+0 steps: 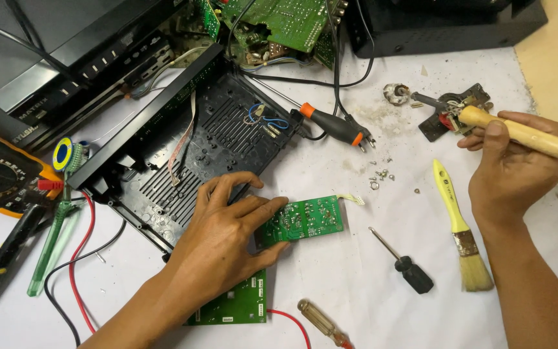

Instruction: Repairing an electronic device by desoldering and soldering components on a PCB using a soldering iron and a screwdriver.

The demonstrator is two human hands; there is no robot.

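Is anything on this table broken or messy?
Yes. The large green circuit board at the top has a jagged broken hole, and tiny loose screws lie scattered on the white tabletop beside the yellow-handled brush.

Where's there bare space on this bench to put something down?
Bare tabletop between the small green board under the left hand and the black screwdriver, also below them. Crowded around the black chassis and screws.
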